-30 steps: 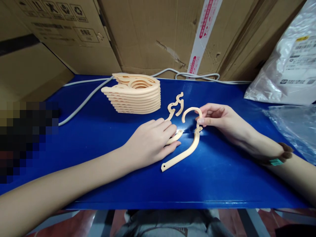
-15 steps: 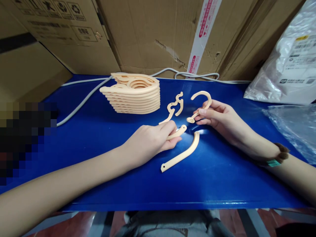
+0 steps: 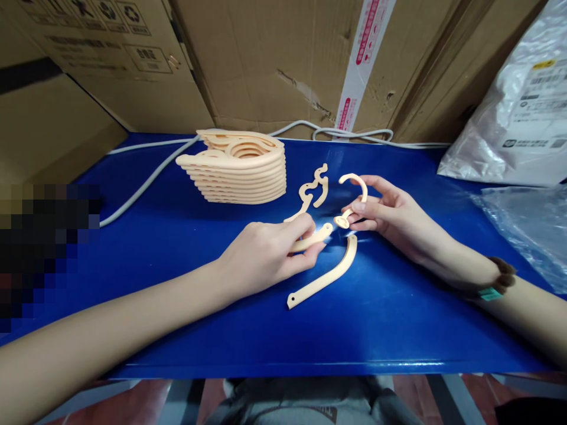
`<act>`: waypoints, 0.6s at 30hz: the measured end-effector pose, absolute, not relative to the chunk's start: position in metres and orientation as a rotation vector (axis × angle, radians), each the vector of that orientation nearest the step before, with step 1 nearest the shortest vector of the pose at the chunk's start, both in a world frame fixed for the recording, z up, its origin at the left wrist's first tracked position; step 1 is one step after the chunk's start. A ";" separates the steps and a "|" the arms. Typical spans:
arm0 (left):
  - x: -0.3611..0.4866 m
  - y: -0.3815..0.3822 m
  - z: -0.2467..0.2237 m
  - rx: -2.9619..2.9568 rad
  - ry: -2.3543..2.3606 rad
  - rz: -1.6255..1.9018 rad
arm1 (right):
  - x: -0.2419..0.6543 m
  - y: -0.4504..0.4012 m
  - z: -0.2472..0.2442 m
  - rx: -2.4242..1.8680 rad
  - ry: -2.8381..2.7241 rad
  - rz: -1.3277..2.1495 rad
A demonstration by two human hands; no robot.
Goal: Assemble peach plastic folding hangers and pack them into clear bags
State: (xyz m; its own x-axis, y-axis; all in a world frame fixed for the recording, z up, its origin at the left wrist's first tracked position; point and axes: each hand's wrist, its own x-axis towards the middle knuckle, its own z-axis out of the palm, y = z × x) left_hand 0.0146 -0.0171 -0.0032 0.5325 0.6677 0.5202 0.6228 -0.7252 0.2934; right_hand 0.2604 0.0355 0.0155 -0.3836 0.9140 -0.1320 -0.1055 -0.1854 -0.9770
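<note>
Between the thumb and fingers of my left hand (image 3: pixel 274 248) is a cream plastic hanger arm (image 3: pixel 315 237), its end with a small hole pointing right. My right hand (image 3: pixel 390 215) pinches a cream hanger hook (image 3: pixel 363 190) by its stem; the round base faces down and left, close to the hanger arm's end but apart from it. Below both hands a second curved hanger arm (image 3: pixel 330 277) lies on the blue table (image 3: pixel 398 330). Just behind my left hand lie wavy cream pieces (image 3: pixel 312 188), partly hidden by that hand.
A stack of folded cream hangers (image 3: pixel 241 171) stands at the back left. Behind it run a white cable (image 3: pixel 150 177) and cardboard boxes (image 3: pixel 266 65). A plastic-wrapped parcel (image 3: pixel 500 130) and clear plastic film (image 3: pixel 527 224) lie at the right.
My right hand has turned the hook and brought it slightly left, its base now lower and nearer the hanger arm. My left hand has tilted the arm a little.
</note>
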 end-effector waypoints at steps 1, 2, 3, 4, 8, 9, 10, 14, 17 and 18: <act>0.014 -0.017 -0.003 2.695 1.128 0.940 | 0.261 0.036 0.015 -1.014 -1.295 1.674; 0.014 -0.017 -0.002 2.700 1.120 0.914 | 0.261 0.036 0.015 -1.015 -1.298 1.670; 0.014 -0.017 -0.001 2.703 1.112 0.884 | 0.261 0.035 0.015 -1.016 -1.301 1.664; 0.014 -0.017 0.000 2.702 1.108 0.862 | 0.261 0.035 0.015 -1.018 -1.303 1.661; 0.014 -0.017 0.000 2.692 1.132 0.839 | 0.260 0.035 0.015 -1.021 -1.301 1.668; 0.014 -0.017 0.000 2.689 1.147 0.849 | 0.261 0.035 0.015 -1.018 -1.301 1.676; 0.014 -0.017 -0.001 2.685 1.162 0.852 | 0.261 0.035 0.015 -1.012 -1.301 1.684; 0.014 -0.016 -0.006 2.689 1.183 0.817 | 0.261 0.035 0.015 -1.003 -1.309 1.706; 0.013 -0.016 -0.007 2.712 1.166 0.815 | 0.261 0.034 0.015 -1.014 -1.312 1.711; 0.013 -0.016 -0.007 2.722 1.160 0.820 | 0.261 0.035 0.015 -1.011 -1.312 1.717</act>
